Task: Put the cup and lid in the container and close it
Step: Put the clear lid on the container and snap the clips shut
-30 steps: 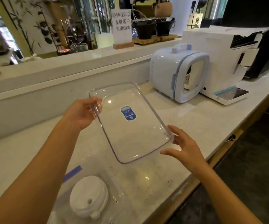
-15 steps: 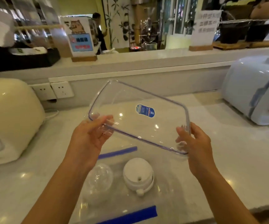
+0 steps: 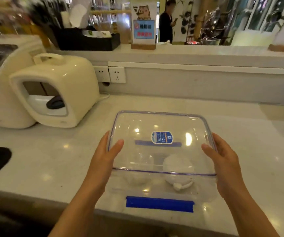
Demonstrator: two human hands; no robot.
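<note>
I hold a clear rectangular container cover (image 3: pixel 160 122) with a blue sticker flat above the clear container (image 3: pixel 204 194). My left hand (image 3: pixel 107 156) grips its left edge and my right hand (image 3: pixel 223 159) grips its right edge. The cover hovers over the container, its near edge above the container's middle. Inside the container a clear cup (image 3: pixel 136 170) lies at the left and a white round lid (image 3: pixel 178 170) with a spout lies at the right, both seen partly through the cover. A blue clasp (image 3: pixel 159 204) runs along the container's near side.
A cream appliance (image 3: pixel 52 89) with a window stands at the left on the white counter (image 3: pixel 52 154). Wall sockets (image 3: pixel 110 74) sit on the low back wall. A raised ledge behind carries a sign (image 3: pixel 143 26) and a black tray (image 3: pixel 86 40). The counter's front edge is close below the container.
The view has swung left and down. Both hands have brought the clear cover lower and level, from tilted in the air to hovering right over the container.
</note>
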